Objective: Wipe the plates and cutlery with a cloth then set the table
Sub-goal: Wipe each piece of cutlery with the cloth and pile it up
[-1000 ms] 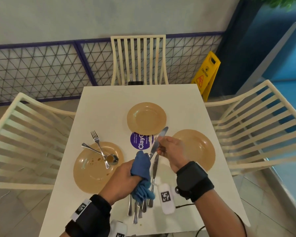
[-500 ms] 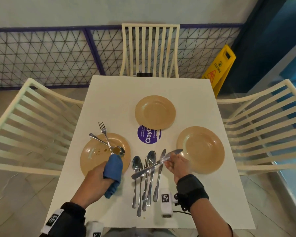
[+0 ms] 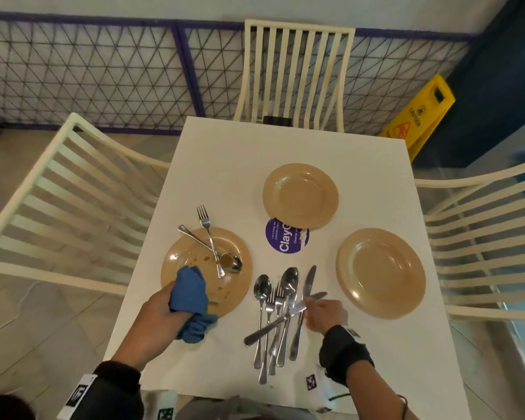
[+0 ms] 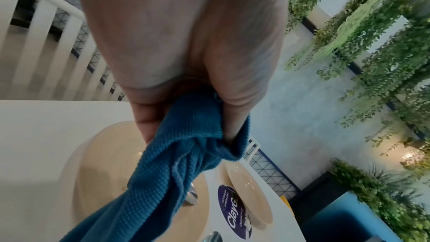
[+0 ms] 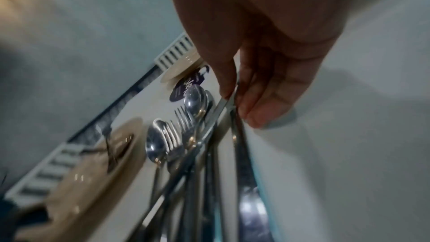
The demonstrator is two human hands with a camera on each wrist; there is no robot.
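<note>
Gripping a bunched blue cloth [image 3: 191,301], the left hand [image 3: 155,322] hangs over the near edge of the dirty plate [image 3: 194,253] at the left side of the white table [image 3: 225,153]; the left wrist view shows the fingers [image 4: 235,117] curled tight round the fabric [image 4: 181,157]. That plate carries brown smears, and a fork [image 3: 208,234] and a spoon [image 3: 212,248] lie crossed on it, the fork's tines reaching past the far rim.

Near the table's front edge, the right hand [image 3: 323,313] pinches a knife [image 3: 285,318] by its blade end. This knife lies slantwise across the cutlery pile [image 3: 275,322], its handle pointing toward the left hand. In the right wrist view the thumb and fingertips [image 5: 258,115] close on the thin metal [image 5: 221,109]. The pile holds 2 spoons, 2 forks and another knife [image 3: 306,289], all side by side with handles toward the person, between the dirty plate and the right plate [image 3: 381,272].

A 3rd plate [image 3: 300,195] sits farther back, near the middle, its near rim overlapping a round purple sticker [image 3: 285,237] on the tabletop. Both of these plates look clean.

3 cream slatted chairs stand at the left [image 3: 58,207], far [image 3: 297,71] and right [image 3: 482,231] sides. A yellow caution sign [image 3: 419,116] stands on the floor beyond the table's far right corner.
</note>
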